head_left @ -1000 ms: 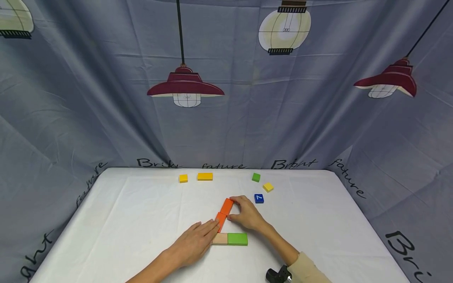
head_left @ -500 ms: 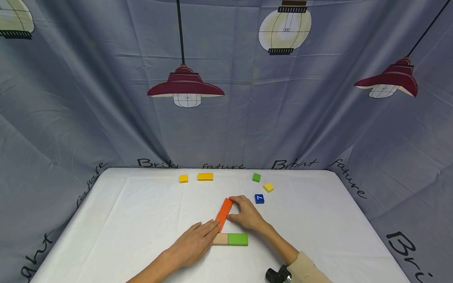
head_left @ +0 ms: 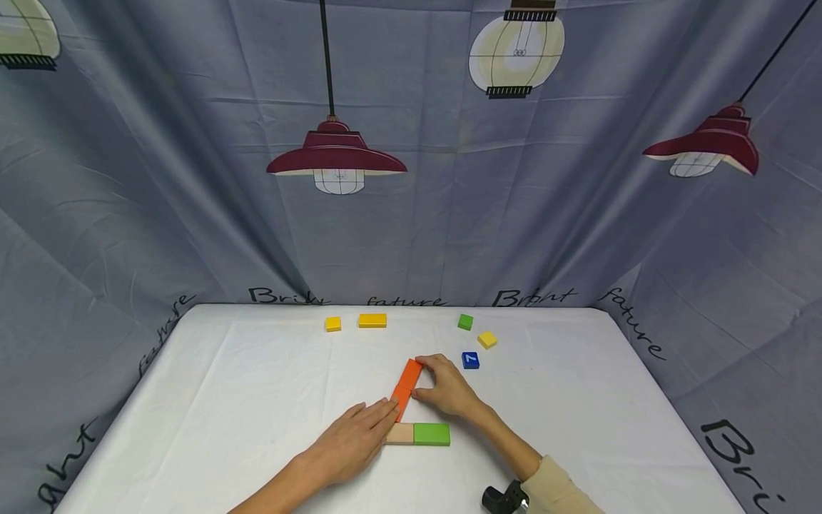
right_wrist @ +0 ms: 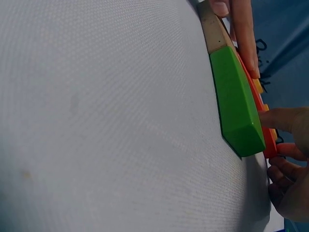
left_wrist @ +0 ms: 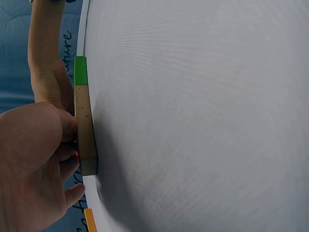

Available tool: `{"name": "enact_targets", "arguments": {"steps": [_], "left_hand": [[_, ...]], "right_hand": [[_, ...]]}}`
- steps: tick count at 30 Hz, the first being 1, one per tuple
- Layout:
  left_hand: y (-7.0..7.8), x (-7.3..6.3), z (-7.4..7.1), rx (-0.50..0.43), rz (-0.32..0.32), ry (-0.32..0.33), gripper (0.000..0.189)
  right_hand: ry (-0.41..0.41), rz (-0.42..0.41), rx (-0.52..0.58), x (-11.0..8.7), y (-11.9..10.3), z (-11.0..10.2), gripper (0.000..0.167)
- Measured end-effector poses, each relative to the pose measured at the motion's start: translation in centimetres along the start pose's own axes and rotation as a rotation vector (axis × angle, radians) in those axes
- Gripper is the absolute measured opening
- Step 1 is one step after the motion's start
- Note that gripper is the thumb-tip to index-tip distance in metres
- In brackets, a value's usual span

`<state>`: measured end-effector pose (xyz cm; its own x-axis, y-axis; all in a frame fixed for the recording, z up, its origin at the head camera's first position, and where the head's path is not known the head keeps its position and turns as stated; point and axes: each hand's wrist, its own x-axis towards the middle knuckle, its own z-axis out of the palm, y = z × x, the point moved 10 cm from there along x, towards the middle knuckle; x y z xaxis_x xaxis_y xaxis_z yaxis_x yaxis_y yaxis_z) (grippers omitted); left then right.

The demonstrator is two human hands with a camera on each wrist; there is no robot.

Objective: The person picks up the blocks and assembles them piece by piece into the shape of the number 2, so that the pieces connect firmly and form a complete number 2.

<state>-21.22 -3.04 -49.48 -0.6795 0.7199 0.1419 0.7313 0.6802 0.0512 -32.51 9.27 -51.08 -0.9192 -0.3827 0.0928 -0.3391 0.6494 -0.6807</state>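
Two flat orange blocks (head_left: 409,375) lie end to end in a slanted line on the white-covered table. Below them a natural wood block (head_left: 401,434) and a green block (head_left: 432,434) form a level row. My left hand (head_left: 353,439) lies with straight fingers along the left of both lines, fingertips on the nearer orange block; it hides the wood block's left end. With thumb and fingers curved, my right hand (head_left: 449,389) holds the farther orange block, thumb at its right side and forefinger at its far corner. In the right wrist view, the green block (right_wrist: 236,101) partly covers the orange.
Farther back lie a small yellow block (head_left: 332,324), a longer yellow one (head_left: 372,321), a small green block (head_left: 465,322), a tilted yellow block (head_left: 487,340) and a blue block (head_left: 471,360) marked 7. A printed curtain (head_left: 411,243) hangs behind the table.
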Motion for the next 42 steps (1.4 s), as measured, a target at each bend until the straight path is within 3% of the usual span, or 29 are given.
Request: {"name": "enact_targets", "arguments": {"steps": [15,24,29,34,42], "left_hand": [[0.1,0.0,-0.1,-0.005,-0.004,-0.007,0.045],[0.0,0.0,0.3,-0.003,-0.010,-0.026,0.045],[0.0,0.0,0.3,-0.006,-0.015,-0.034,0.046],[0.1,0.0,0.3,-0.008,-0.016,-0.043,0.046],[0.1,0.0,0.3,-0.017,-0.015,-0.049,0.045]], "right_hand": [[0.002,0.018,0.005,-0.2,0.4,-0.2,0.067],[0.168,-0.034,0.068,-1.2,-0.1,-3.2,0.042],[0.239,-0.054,0.073,-1.7,0.1,-5.0,0.036],[0.273,-0.037,0.079,-2.3,1.2,-6.6,0.037],[0.270,0.056,0.068,-2.9,4.2,-8.2,0.042]]}}
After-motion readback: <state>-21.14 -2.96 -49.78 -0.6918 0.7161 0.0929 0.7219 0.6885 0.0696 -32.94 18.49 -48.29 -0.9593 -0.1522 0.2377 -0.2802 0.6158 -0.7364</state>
